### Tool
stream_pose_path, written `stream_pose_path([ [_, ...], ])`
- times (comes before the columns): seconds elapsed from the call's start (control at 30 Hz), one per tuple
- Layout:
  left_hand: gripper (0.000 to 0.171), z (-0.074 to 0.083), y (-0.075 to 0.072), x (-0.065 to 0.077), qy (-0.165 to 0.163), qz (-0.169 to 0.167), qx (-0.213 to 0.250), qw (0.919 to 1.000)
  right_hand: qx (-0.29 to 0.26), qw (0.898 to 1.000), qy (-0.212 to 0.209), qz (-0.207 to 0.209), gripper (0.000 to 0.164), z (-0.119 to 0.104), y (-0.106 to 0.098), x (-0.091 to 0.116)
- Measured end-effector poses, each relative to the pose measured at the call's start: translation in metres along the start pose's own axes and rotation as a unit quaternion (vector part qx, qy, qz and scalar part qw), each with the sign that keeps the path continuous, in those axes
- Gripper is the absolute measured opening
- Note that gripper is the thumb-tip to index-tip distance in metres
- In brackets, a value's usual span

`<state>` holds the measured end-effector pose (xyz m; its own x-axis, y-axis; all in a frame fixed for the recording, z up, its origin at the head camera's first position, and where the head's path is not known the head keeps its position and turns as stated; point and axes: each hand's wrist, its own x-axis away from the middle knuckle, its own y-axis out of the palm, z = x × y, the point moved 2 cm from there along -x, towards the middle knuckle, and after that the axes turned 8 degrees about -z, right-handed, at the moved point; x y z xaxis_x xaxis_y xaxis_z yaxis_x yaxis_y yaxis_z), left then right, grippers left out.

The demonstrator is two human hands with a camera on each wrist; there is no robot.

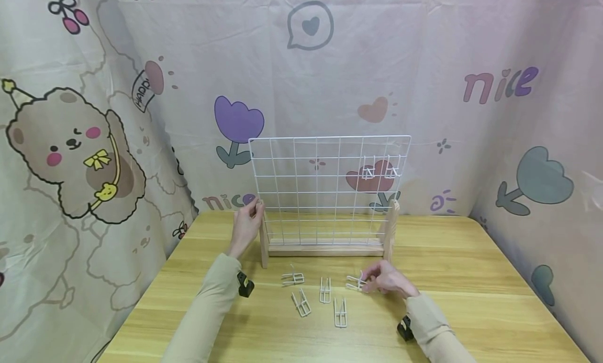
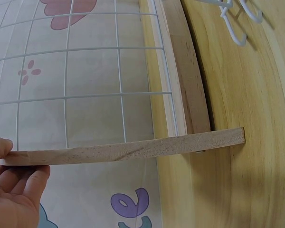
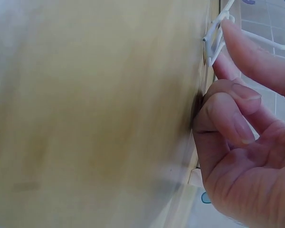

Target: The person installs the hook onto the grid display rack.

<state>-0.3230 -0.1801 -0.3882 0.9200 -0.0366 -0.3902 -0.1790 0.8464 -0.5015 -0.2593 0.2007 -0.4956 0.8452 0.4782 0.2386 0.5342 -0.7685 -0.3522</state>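
Observation:
A white wire grid panel (image 1: 330, 137) stands upright in a wooden stand with a crossbar (image 1: 325, 250). My left hand (image 1: 247, 224) grips the top of the stand's left wooden upright (image 2: 123, 149), thumb on one side and fingers on the other. Low over the table, right of centre, my right hand (image 1: 387, 280) pinches a white wire hook (image 3: 213, 45) between thumb and index finger. Its prongs point left in the head view, and the other fingers are curled in toward the palm. Two white hooks (image 1: 368, 173) hang side by side at the grid's upper right.
Several loose white hooks (image 1: 340, 312) lie on the wooden table (image 1: 447, 268) in front of the stand. The right upright (image 1: 390, 229) stands behind my right hand. A patterned cloth (image 1: 311, 80) hangs behind and at both sides.

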Motion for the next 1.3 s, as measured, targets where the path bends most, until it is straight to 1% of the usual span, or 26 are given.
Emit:
stream_pose_path([
  [0.17,0.042,0.0001,-0.0002,-0.0001,-0.003,-0.002,0.005,1.0,0.012,1.0,-0.009,-0.001,0.024,-0.0012,0.0008,-0.0003],
  [0.33,0.042,-0.0001,-0.0002,0.0002,-0.005,-0.004,0.004,1.0,0.021,1.0,-0.007,0.007,0.023,-0.0017,0.0017,-0.0002],
  [0.73,0.042,-0.0004,0.0004,-0.0005,0.003,0.001,-0.003,1.0,0.015,1.0,0.001,0.004,0.02,-0.0009,0.0017,0.0005],
  [0.9,0.042,-0.0005,0.0002,-0.0007,0.006,0.001,-0.005,1.0,0.016,1.0,-0.014,0.002,0.021,-0.0005,0.0011,0.0009],
  [1.07,0.042,-0.0008,-0.0002,-0.0005,0.001,-0.002,-0.002,1.0,0.018,1.0,-0.022,0.005,0.02,-0.0003,0.0003,0.0024],
  [1.3,0.042,0.0003,-0.0007,0.0005,0.004,-0.003,-0.003,1.0,0.015,1.0,-0.011,0.011,0.021,-0.0015,0.0009,0.0036],
])
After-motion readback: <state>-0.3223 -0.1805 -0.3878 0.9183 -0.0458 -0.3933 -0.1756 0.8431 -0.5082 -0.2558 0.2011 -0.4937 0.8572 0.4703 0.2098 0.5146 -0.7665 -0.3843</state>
